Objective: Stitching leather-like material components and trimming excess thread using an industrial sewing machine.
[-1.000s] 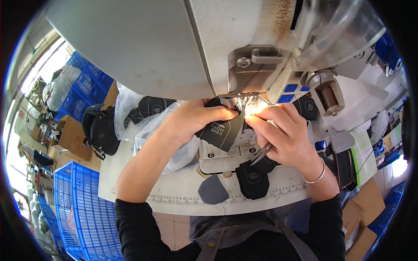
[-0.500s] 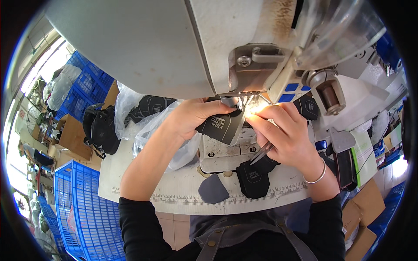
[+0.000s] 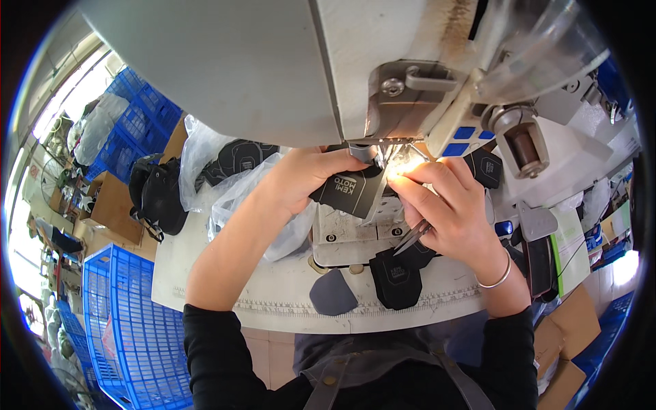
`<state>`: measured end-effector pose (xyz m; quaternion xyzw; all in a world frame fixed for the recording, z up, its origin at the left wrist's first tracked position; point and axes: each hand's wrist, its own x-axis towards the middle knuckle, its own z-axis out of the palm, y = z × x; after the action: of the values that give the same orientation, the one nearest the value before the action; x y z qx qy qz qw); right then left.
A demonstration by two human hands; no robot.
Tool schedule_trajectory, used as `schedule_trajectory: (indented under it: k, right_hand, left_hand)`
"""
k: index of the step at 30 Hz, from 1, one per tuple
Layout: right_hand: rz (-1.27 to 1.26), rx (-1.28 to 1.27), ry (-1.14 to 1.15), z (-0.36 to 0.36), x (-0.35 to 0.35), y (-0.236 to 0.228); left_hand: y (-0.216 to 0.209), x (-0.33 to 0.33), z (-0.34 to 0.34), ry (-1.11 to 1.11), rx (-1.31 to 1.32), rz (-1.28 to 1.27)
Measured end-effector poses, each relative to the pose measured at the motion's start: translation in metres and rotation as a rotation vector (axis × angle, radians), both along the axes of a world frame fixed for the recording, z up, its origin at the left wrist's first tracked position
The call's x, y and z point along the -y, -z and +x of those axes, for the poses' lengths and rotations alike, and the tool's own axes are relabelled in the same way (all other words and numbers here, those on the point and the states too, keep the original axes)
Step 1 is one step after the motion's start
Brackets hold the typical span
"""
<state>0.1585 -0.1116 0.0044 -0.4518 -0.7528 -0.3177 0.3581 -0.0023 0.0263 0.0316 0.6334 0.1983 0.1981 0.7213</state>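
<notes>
left hand (image 3: 301, 181) holds dark patch (image 3: 348, 193), tilted rightward.

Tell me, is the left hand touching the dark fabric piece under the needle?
Touching. The head view shows the left hand with its fingers lying on the dark fabric piece, no gap between them.

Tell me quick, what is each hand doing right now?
Left hand: closed on the dark fabric piece under the sewing machine.
Right hand: pinching that piece by the needle, with metal tweezers tucked in it.
</notes>
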Motion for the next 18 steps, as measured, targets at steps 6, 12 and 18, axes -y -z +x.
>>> schedule_trajectory:
  k: [6, 12, 18]
  right_hand:
    - [0.002, -0.011, -0.022, -0.001, -0.002, 0.001]
    - [-0.012, -0.061, -0.019, 0.004, 0.000, 0.005]
    - [-0.074, -0.134, -0.085, 0.006, 0.003, 0.000]
  left_hand:
    - [0.008, -0.005, -0.005, 0.043, 0.000, -0.059]
    - [0.014, 0.033, -0.011, -0.039, 0.044, -0.228]
    - [0.008, 0.040, -0.013, -0.118, -0.026, -0.118]
